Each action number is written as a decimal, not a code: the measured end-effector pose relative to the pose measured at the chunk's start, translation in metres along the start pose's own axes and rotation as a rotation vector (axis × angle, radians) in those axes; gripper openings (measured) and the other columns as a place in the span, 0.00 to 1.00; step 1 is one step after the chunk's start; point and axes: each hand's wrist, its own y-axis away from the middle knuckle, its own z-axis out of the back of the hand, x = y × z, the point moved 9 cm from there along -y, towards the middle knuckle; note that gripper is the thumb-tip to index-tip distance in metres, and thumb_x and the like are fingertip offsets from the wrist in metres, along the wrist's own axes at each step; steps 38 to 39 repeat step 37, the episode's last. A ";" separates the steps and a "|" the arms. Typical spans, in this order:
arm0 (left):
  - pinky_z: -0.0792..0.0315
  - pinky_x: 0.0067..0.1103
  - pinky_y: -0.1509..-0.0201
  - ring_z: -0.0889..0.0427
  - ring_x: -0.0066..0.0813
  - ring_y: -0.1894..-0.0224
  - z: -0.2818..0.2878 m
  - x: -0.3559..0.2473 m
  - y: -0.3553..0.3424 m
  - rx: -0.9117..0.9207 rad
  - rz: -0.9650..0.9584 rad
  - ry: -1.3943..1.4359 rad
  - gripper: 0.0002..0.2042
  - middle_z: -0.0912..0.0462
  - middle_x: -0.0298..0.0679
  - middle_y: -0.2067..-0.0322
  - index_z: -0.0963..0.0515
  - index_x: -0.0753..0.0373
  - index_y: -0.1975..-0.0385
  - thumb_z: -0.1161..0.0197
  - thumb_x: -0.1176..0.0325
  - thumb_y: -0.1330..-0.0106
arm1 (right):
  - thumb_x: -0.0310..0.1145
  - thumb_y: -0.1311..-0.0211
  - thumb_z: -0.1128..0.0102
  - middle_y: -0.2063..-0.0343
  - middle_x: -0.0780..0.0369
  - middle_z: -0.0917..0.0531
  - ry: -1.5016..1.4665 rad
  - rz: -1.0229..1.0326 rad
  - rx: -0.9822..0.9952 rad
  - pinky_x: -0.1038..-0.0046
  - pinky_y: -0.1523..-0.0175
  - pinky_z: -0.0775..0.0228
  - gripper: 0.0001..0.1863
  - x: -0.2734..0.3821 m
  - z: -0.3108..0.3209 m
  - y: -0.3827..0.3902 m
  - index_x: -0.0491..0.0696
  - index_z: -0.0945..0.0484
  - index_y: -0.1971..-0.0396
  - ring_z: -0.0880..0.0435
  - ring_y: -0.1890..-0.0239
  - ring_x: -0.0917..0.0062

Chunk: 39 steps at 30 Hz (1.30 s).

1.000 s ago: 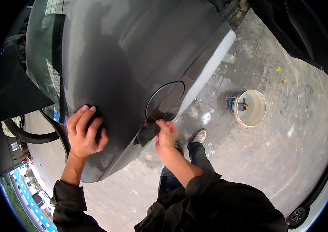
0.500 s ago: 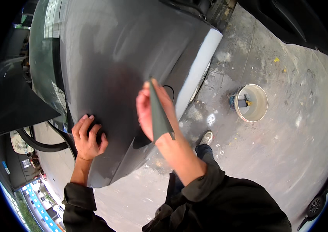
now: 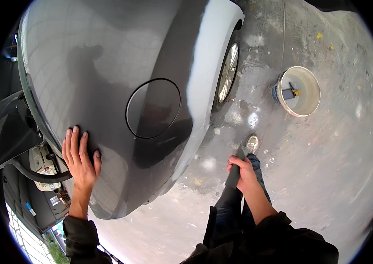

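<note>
My left hand lies with its fingers stretched out on the dark grey body panel of a car. Over the floor, to the right of the car, my right hand is closed round a folded grey-green sheet of sandpaper. The sandpaper stays apart from the panel, and part of it is hidden by my fingers. A round fuel flap sits in the panel ahead of my left hand, with a pale, lighter-coated strip along the panel's right side.
A white bucket with a dark block inside stands on the stained concrete floor at the right. The car's wheel shows beyond the pale strip. My shoe is near my right hand. An open dark car part stands at the left.
My right hand has moved from over the panel to the right and down, over the floor, still holding the sandpaper. My left hand's fingers have straightened. The view has shifted, bringing the whole fuel flap into sight.
</note>
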 end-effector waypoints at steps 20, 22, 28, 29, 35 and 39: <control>0.57 0.35 0.18 0.54 0.44 0.20 -0.122 -0.213 -0.036 0.596 -0.143 -0.068 0.36 0.49 0.51 0.23 0.41 0.72 0.28 0.45 0.53 0.29 | 0.36 0.35 0.43 0.61 0.63 0.21 0.220 -0.054 -0.115 0.63 0.46 0.24 0.19 0.111 0.182 -0.045 0.48 0.24 0.46 0.19 0.60 0.66; 0.56 0.34 0.18 0.51 0.40 0.20 -0.114 -0.209 -0.027 0.680 -0.165 -0.046 0.34 0.45 0.49 0.24 0.37 0.71 0.30 0.44 0.54 0.30 | 0.28 0.34 0.42 0.52 0.58 0.18 0.276 0.029 -0.043 0.59 0.39 0.24 0.19 0.171 0.170 -0.062 0.45 0.27 0.44 0.18 0.48 0.68; 0.55 0.54 0.23 0.41 0.54 0.25 -0.048 -0.106 -0.008 0.552 -0.082 -0.153 0.29 0.37 0.52 0.28 0.33 0.57 0.30 0.45 0.70 0.35 | 0.25 0.40 0.29 0.60 0.64 0.13 0.236 0.288 -0.215 0.73 0.56 0.22 0.14 0.367 0.217 -0.184 0.47 0.19 0.54 0.13 0.59 0.76; 0.55 0.53 0.23 0.43 0.56 0.24 -0.041 -0.071 -0.006 0.553 -0.029 -0.264 0.25 0.40 0.52 0.26 0.34 0.58 0.29 0.50 0.68 0.27 | 0.24 0.40 0.29 0.61 0.66 0.13 0.208 0.348 -0.246 0.74 0.60 0.22 0.13 0.391 0.224 -0.210 0.48 0.19 0.55 0.13 0.61 0.77; 0.60 0.57 0.23 0.55 0.61 0.22 -0.071 -0.005 0.011 0.208 0.159 -0.181 0.32 0.54 0.55 0.23 0.47 0.55 0.23 0.70 0.44 0.20 | 0.25 0.44 0.26 0.66 0.66 0.13 0.697 0.404 -0.326 0.77 0.66 0.25 0.17 0.432 0.256 -0.373 0.50 0.18 0.55 0.14 0.67 0.78; 0.56 0.51 0.22 0.52 0.63 0.23 -0.085 0.027 0.038 0.200 0.228 -0.091 0.35 0.52 0.56 0.23 0.44 0.63 0.25 0.68 0.41 0.21 | 0.22 0.43 0.31 0.65 0.63 0.13 0.660 0.363 -0.012 0.72 0.62 0.22 0.17 0.337 0.196 -0.449 0.48 0.18 0.52 0.14 0.68 0.73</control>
